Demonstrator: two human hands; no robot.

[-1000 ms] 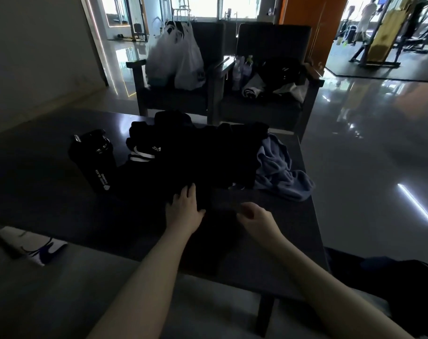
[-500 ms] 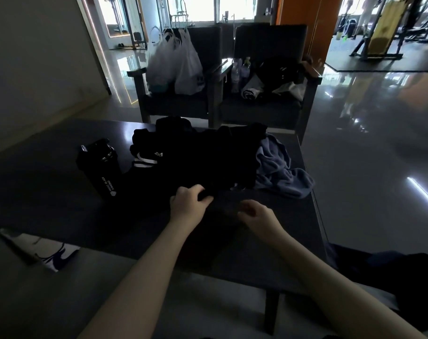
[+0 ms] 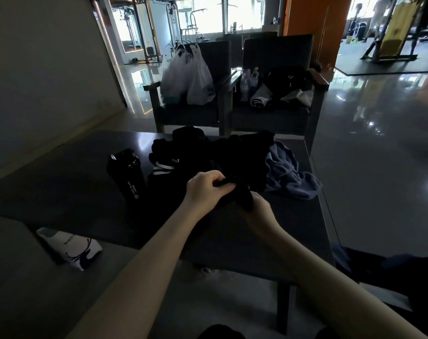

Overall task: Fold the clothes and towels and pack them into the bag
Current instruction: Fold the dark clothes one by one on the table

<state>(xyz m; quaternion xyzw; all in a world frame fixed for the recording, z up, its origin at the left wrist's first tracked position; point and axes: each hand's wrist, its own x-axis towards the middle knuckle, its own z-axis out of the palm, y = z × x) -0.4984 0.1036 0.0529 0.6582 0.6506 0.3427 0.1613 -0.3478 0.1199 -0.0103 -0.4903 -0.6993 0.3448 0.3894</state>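
Observation:
A heap of black clothes (image 3: 215, 155) lies on the dark table (image 3: 73, 192), some pieces with white stripes. My left hand (image 3: 205, 189) grips a bunched black garment (image 3: 242, 196) lifted slightly off the table. My right hand (image 3: 261, 211) holds the same garment from below and to the right, its fingers partly hidden by the cloth. A crumpled blue-grey towel (image 3: 288, 177) lies at the right of the heap. No bag for packing can be told apart from the dark pile.
A black shaker bottle (image 3: 127, 174) stands left of the clothes. A white printed item (image 3: 71, 248) lies on the sofa at left. Two dark armchairs (image 3: 276, 118) behind the table hold white plastic bags (image 3: 188, 77), bottles and clothing. Glossy floor spreads to the right.
My left hand went from lying flat on the cloth to gripping it and lifting. My right hand moved left to meet it and took hold of the garment.

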